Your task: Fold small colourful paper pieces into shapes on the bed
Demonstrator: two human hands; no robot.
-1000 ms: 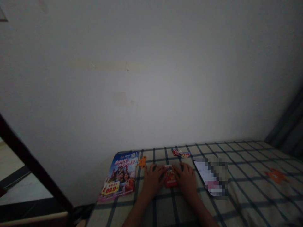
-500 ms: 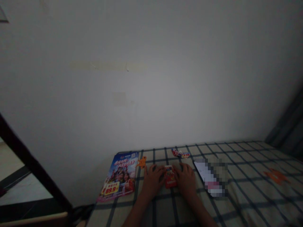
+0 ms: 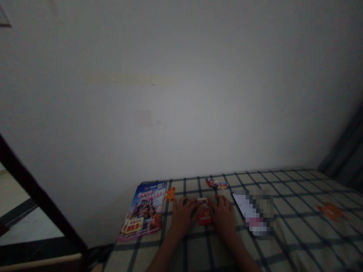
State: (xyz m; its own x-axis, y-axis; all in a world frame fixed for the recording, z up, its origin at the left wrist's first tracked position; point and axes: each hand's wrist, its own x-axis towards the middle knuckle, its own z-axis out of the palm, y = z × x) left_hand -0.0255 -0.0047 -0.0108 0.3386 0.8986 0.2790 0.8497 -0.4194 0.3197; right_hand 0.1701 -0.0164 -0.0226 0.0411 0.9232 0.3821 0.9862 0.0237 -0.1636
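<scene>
Between my two hands, a small red printed rectangle (image 3: 204, 212) with a white strip along its far edge lies on the checked cloth; it looks like folded paper or a thin packet. My left hand (image 3: 185, 212) rests flat at its left edge, fingers apart, fingertips touching or very close to it. On the other side, my right hand (image 3: 222, 211) lies with spread fingers, its thumb side against the right edge. Whether either hand presses on the red piece is hard to see in the dim light.
A stack of colourful flyers (image 3: 144, 215) lies at the left, beside an orange animal-shaped print (image 3: 170, 194). Crumpled printed paper (image 3: 217, 184) sits near the wall. A phone (image 3: 251, 213), partly pixelated, is right of my right hand. A dark rail (image 3: 42, 196) slants at far left.
</scene>
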